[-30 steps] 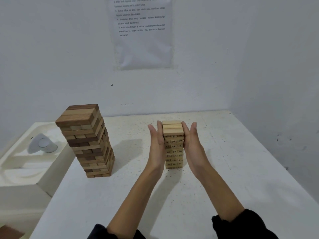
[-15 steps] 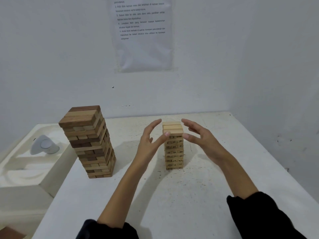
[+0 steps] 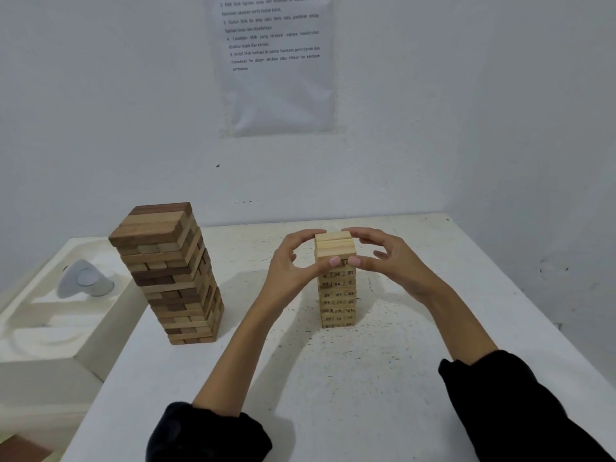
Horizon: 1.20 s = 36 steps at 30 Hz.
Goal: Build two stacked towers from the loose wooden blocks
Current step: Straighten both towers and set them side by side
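head view. item: small pale tower (image 3: 336,288) of numbered blocks, upright on the white table (image 3: 333,395), between the two hands. its top layers sit inside the curl of both sets of fingers; its lower layers stand below them, uncovered.

left hand (image 3: 288,271): fingers curled, forefinger hooked at the far top edge, left thumb tip (image 3: 334,261) pressed on the near face, grasping the upper layers from the left.

right hand (image 3: 395,261): same hold mirrored, forefinger at the far top edge, right thumb tip (image 3: 354,261) on the near face, just beside the left one. remaining fingers of both hands bent, apparently clear of the wood.

item: large mixed-wood tower (image 3: 170,271), upright, well apart to the left of the left fingers.

item: grey object (image 3: 85,280) in a white tray (image 3: 40,331), further left.

item: printed sheet (image 3: 276,61) on the wall, above and beyond the fingers.

item: black sleeves (image 3: 206,431) on both forearms.
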Available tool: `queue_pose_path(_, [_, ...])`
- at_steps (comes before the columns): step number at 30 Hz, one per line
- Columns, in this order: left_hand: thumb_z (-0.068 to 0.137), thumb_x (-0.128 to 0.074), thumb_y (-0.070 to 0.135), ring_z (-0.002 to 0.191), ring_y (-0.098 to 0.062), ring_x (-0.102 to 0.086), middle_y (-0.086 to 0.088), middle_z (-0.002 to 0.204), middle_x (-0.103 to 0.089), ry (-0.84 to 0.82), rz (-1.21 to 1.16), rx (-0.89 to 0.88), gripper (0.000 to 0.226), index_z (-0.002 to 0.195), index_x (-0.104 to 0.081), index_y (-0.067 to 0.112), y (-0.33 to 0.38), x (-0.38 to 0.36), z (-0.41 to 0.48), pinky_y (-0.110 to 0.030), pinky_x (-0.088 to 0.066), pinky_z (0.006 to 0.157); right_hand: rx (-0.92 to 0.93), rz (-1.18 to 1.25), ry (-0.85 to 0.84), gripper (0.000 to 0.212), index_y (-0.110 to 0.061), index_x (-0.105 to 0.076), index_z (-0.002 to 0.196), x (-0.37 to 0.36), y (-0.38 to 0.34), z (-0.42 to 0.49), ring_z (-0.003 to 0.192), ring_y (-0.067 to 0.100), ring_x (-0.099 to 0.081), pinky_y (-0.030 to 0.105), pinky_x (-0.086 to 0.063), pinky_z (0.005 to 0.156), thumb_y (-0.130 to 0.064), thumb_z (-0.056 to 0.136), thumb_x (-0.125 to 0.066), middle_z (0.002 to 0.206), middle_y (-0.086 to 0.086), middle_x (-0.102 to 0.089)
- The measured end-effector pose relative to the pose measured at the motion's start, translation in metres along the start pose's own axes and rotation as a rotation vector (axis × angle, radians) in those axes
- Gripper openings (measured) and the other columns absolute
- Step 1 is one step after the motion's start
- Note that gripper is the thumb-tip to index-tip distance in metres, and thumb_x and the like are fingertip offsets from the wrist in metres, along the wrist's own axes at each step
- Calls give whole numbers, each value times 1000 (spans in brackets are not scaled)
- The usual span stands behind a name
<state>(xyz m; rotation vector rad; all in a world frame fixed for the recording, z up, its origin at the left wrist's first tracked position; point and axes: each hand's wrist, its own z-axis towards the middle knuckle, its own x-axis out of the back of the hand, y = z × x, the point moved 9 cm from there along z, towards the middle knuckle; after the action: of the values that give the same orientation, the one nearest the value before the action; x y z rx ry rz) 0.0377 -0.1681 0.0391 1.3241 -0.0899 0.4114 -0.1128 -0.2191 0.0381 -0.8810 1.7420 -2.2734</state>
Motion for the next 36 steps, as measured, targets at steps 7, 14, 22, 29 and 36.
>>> queue_pose_path(7, [54, -69, 65, 122, 2, -44, 21, 124, -54, -18, 1, -11, 60, 109, -58, 46, -1, -1, 2, -26, -32, 100, 11, 8, -16, 70, -38, -56, 123, -2, 1, 0, 125, 3, -42, 36, -31, 106, -61, 57, -69, 132, -17, -51])
queue_pose_path(14, [54, -73, 60, 124, 1, -45, 15, 130, -56, -97, 8, 2, 78, 125, -53, 35, -12, -4, 2, -29, -34, 104, -9, 20, -36, 65, -33, -54, 125, -2, 7, -2, 123, 0, -43, 37, -30, 107, -42, 63, -74, 127, -19, -55])
queue_pose_path(22, [52, -73, 60, 122, 2, -48, 14, 125, -58, -93, -3, 16, 81, 124, -56, 25, -13, -6, 2, -27, -35, 102, -5, 20, -3, 65, -32, -57, 121, -4, 7, -3, 122, 4, -45, 37, -32, 106, -41, 59, -77, 125, -17, -56])
queue_pose_path(29, [55, -72, 60, 119, 4, -49, 16, 124, -59, -115, -13, 35, 63, 113, -56, 41, -13, -7, 3, -25, -37, 101, -11, 34, -9, 64, -32, -56, 122, -5, 7, -4, 123, 4, -45, 36, -31, 106, -40, 62, -74, 128, -14, -55])
queue_pose_path(36, [60, -70, 59, 119, 0, -51, 14, 122, -62, -120, -45, 25, 61, 115, -59, 35, -11, -8, 2, -37, -38, 106, -11, 47, -19, 61, -34, -56, 121, -4, 7, -6, 121, 0, -45, 32, -31, 102, -41, 63, -73, 124, -19, -56])
